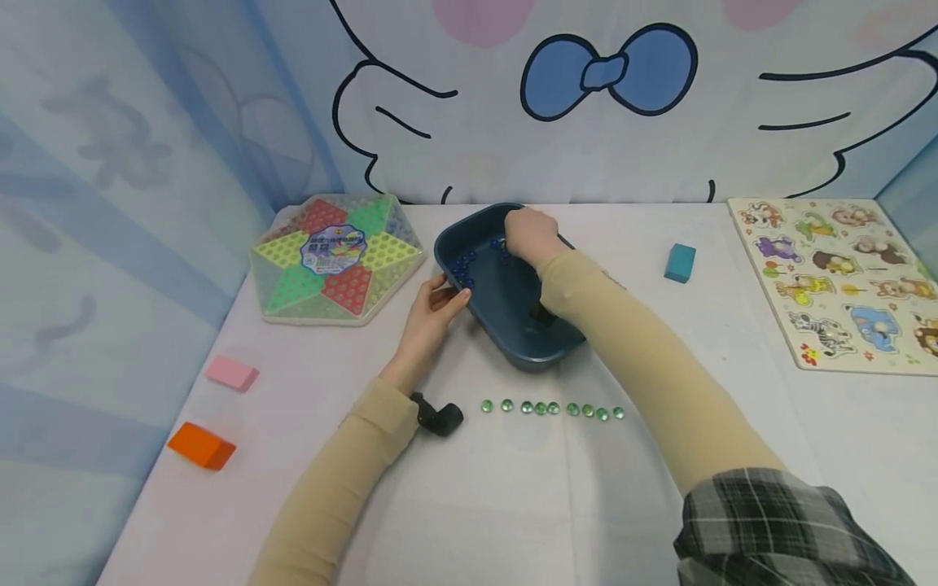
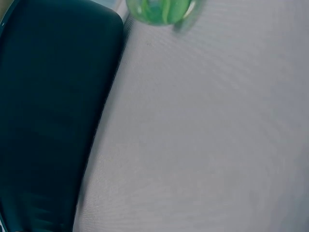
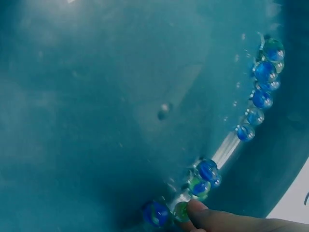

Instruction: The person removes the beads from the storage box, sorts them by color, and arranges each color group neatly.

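Observation:
A dark blue plastic basin (image 1: 513, 325) stands on the table, its long side slanting. My left hand (image 1: 428, 321) holds the basin's near left wall, thumb at the rim. My right hand (image 1: 531, 236) reaches down into the basin at its far end. In the right wrist view, its thumb (image 3: 212, 218) and a fingertip pinch a green marble (image 3: 181, 211). A blue marble (image 3: 155, 213) lies beside it, and several blue and green marbles (image 3: 264, 72) line the basin's edge. In front of the basin, several green marbles (image 1: 553, 408) form a row.
A hexagonal star-patterned game board (image 1: 333, 297) lies left of the basin. Pink (image 1: 232, 373) and orange (image 1: 201, 446) blocks are on the left, a teal block (image 1: 680, 263) on the right. An animal puzzle board (image 1: 843, 285) lies far right, before a cartoon curtain (image 1: 469, 146).

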`<control>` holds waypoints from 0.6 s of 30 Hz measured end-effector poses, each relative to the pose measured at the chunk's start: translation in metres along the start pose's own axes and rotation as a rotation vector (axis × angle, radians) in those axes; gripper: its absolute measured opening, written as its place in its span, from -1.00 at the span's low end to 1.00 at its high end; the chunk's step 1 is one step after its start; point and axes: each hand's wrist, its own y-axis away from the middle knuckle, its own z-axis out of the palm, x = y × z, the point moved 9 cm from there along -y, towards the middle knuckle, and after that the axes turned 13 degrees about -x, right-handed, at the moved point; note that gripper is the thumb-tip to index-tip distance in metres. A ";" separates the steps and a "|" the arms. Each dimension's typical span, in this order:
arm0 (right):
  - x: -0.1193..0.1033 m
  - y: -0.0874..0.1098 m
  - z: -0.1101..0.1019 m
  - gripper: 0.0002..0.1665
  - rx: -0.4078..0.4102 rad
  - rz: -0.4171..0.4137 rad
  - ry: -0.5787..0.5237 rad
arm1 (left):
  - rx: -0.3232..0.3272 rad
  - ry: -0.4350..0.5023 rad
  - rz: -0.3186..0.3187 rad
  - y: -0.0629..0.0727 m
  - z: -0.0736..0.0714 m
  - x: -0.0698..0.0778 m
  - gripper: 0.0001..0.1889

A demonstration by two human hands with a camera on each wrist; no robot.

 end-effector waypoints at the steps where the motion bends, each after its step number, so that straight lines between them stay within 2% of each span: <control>1: 0.000 0.000 -0.001 -0.74 -0.001 -0.001 0.004 | -0.001 0.001 0.001 0.000 0.000 0.000 -0.31; 10: -0.002 0.009 -0.016 -0.77 -0.004 -0.030 -0.016 | -0.002 0.011 0.021 0.001 0.001 0.001 -0.32; 14: -0.006 0.016 -0.025 -0.81 0.023 -0.077 -0.039 | -0.004 0.012 0.021 0.001 0.002 0.001 -0.32; 18: -0.011 0.027 -0.036 -0.76 0.039 -0.142 -0.073 | 0.001 0.016 0.023 0.001 0.001 0.001 -0.33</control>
